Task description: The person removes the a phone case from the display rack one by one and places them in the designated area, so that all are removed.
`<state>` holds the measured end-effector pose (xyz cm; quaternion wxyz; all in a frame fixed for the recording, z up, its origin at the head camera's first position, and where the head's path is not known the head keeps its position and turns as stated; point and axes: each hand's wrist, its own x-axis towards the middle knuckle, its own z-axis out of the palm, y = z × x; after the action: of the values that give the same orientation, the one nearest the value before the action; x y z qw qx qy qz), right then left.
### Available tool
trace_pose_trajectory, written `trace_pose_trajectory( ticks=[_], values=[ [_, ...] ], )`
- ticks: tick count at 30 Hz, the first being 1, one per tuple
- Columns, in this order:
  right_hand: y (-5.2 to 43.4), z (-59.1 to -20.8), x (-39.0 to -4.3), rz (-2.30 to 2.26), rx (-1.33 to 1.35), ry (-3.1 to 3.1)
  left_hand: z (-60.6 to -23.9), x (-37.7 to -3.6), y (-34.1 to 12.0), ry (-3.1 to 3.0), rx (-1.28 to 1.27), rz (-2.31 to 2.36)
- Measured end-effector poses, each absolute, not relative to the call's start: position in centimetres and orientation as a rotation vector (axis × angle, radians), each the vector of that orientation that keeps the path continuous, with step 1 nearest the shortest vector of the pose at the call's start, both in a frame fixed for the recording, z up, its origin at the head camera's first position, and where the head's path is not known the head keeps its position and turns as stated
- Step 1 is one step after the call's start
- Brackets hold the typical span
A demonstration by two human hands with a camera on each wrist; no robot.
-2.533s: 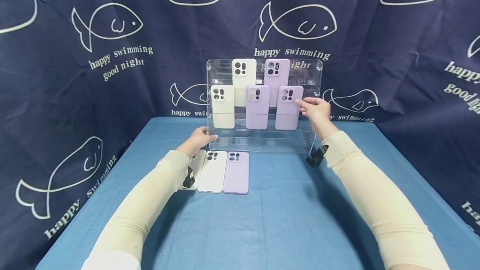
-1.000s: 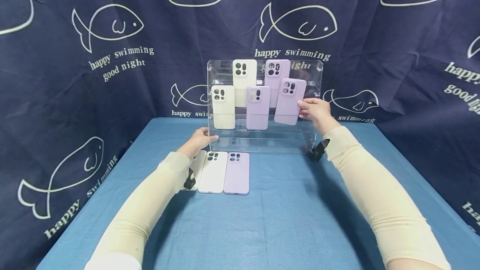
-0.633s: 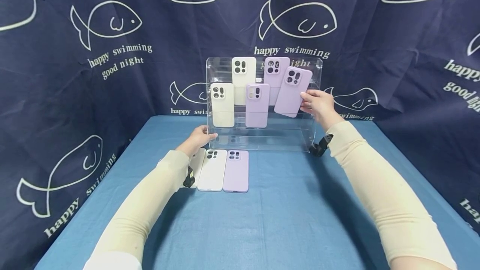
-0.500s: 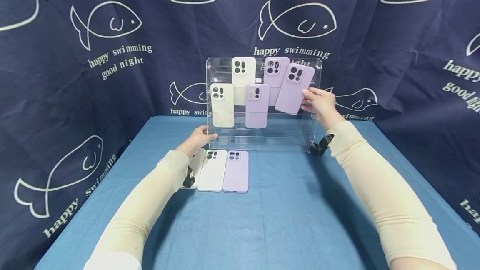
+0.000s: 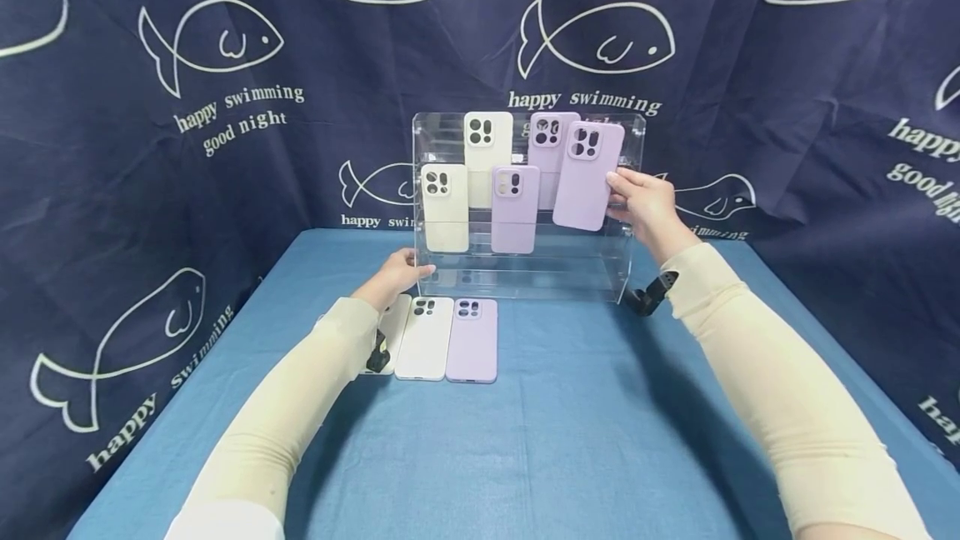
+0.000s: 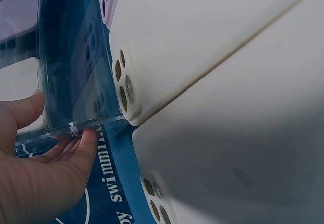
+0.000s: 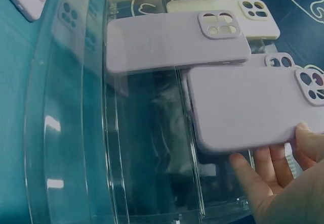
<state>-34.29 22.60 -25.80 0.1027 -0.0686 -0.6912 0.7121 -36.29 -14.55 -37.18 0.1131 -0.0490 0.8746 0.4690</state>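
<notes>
The right hand [image 5: 643, 205] pinches a lilac silicone phone case [image 5: 588, 176] by its edge, upright, camera cutout topmost, before the clear acrylic tiered display rack [image 5: 628, 215]. The rack holds two cream and two lilac cases; the left hand [image 5: 395, 277], fingers relaxed, rests against its lower left corner.

A dark navy cloth backdrop [image 5: 112, 190] printed with white fish outlines hangs behind the blue-covered bench [image 5: 555, 440]. Three flat phone cases, two white [image 5: 424, 338] and one lilac [image 5: 472, 340], lie side by side there.

Head: looks forward and down over both arms.
Left wrist: close behind the left hand [image 6: 40, 178].
Right wrist: close under the right hand [image 7: 283, 183].
Shared: the clear rack [image 5: 630, 190].
</notes>
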Motion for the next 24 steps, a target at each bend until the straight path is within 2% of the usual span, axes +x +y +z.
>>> trace_pose_trajectory(
  ticks=[17,24],
  values=[
    [23.4,-27.7,-32.5,2.36,-0.09,-2.123,-37.2,-36.0,-14.5,2.582,-0.135,1.359],
    [22.9,-29.1,-31.5,2.282,-0.058,-2.228,-37.2,-35.9,-14.5,2.586,-0.126,1.357]
  ],
)
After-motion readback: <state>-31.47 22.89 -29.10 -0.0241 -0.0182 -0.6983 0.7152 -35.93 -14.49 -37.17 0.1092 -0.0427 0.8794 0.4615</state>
